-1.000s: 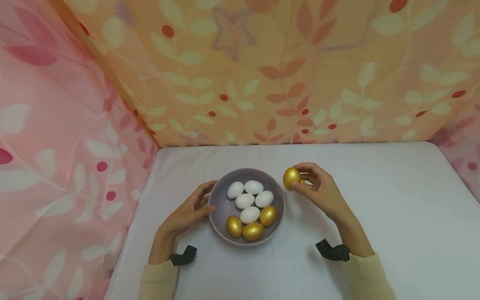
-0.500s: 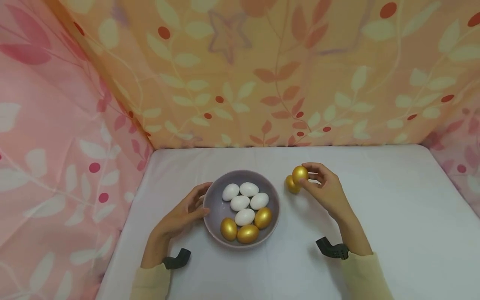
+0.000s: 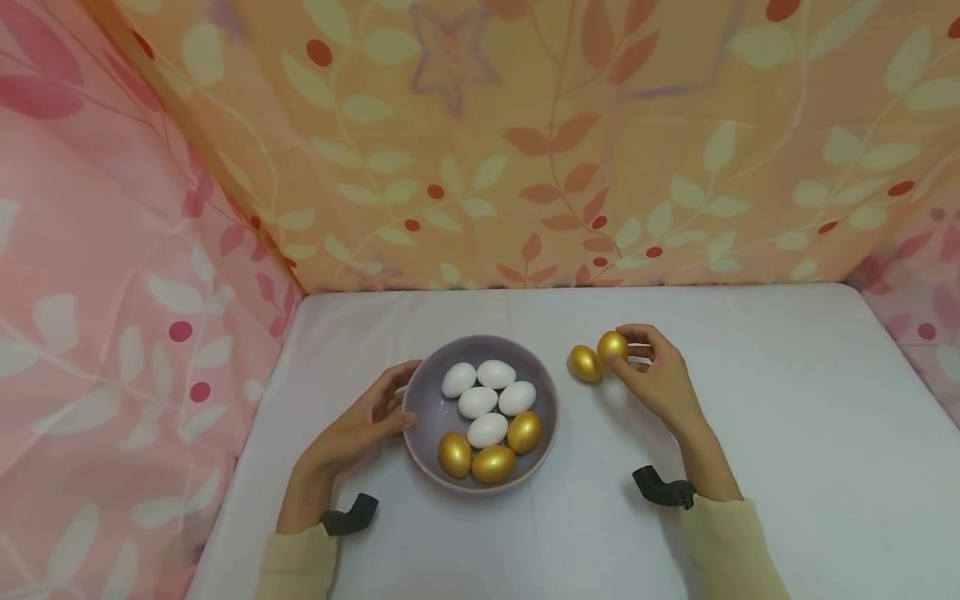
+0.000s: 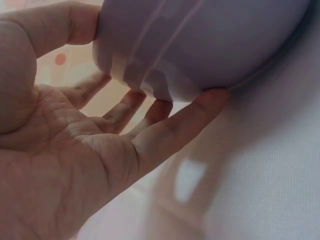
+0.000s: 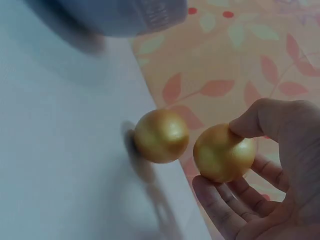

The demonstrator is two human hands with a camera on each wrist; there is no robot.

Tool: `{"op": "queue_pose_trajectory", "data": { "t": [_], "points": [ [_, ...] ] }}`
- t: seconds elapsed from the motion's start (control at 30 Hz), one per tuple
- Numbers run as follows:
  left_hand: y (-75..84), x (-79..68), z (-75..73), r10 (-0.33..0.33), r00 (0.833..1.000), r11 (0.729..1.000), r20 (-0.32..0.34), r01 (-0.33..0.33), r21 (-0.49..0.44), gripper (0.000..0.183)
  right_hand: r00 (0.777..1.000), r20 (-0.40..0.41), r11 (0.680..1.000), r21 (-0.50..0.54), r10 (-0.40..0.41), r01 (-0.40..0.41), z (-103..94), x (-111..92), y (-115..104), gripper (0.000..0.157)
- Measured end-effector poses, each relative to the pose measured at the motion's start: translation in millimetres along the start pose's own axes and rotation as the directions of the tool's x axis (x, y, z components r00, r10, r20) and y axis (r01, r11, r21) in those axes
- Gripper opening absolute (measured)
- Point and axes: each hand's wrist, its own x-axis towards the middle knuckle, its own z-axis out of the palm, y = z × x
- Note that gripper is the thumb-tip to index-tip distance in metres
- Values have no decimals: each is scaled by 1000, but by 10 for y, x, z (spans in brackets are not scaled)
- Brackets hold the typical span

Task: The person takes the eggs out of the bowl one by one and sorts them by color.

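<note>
A grey-purple bowl point(image 3: 429, 417) stands on the table with several white eggs point(image 3: 477, 402) and three golden eggs point(image 3: 493, 464) inside. At its left side my left hand point(image 3: 356, 429) holds the bowl, thumb at the rim; the left wrist view shows the fingertips against the outer wall point(image 4: 200, 45). To the right of the bowl, my right hand point(image 3: 658, 387) pinches a golden egg point(image 3: 612, 347) between thumb and fingers. Just left of it, another golden egg point(image 3: 585, 364) lies on the table, and the right wrist view shows a small gap between this egg point(image 5: 161, 136) and the held one point(image 5: 223, 153).
The white-covered table point(image 3: 795, 417) ends at an orange leaf-patterned cloth point(image 3: 480, 192) behind. A pink patterned cloth point(image 3: 112, 333) hangs along the left side. Dark curved mounts point(image 3: 351, 515) sit at both wrists.
My right hand has moved rightward with its golden egg, uncovering the second golden egg, which it partly hid before. My left hand stays at the bowl; the head view shifts slightly.
</note>
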Motion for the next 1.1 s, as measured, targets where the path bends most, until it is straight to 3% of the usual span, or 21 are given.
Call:
{"op": "queue_pose_trajectory", "data": {
  "t": [0.4, 0.73, 1.1],
  "points": [
    [15, 23, 5, 16, 1000, 1000, 2, -16, 12, 72, 1000, -21, 993, -116, 17, -19, -79, 26, 175, 46],
    [33, -11, 15, 18, 1000, 1000, -5, -18, 6, 73, 1000, 3, 989, -146, 29, -29, -32, 5, 235, 47],
    [32, -22, 14, 12, 1000, 1000, -6, -12, -10, 73, 1000, 20, 986, -164, -12, 15, 37, 24, 237, 45]
  ]
}}
